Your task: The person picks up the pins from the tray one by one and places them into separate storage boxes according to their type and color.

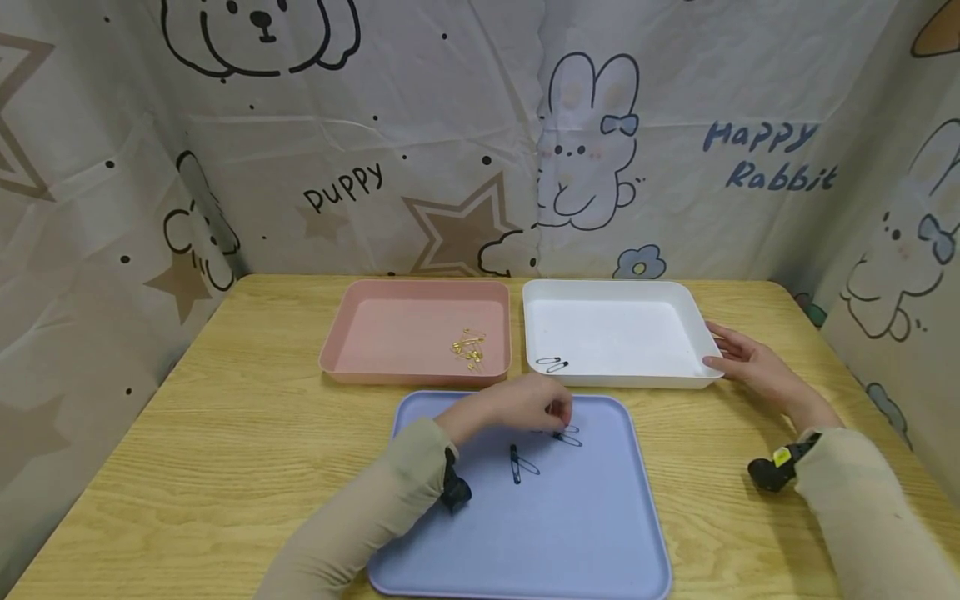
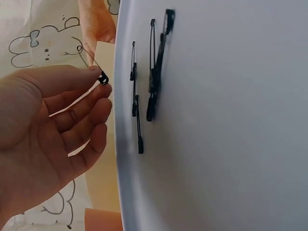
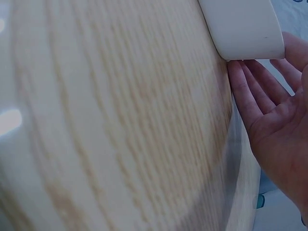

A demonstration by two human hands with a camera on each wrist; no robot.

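Left hand [image 1: 534, 402]: grip closed, thumb and fingertip pinching one black safety pin [image 2: 103, 78] over blue tray's [image 1: 525, 533] far side. Loose black pins [image 1: 515, 465] lie on that tray. Right hand [image 1: 761, 377] grips white tray [image 1: 615, 321], right edge; two black pins inside. Pink tray [image 1: 397, 333] beside it on counter [image 1: 187, 433], gold pins [image 1: 471, 353] inside.

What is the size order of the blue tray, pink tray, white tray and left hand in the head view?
Blue tray
White tray and pink tray: too alike to rank
Left hand
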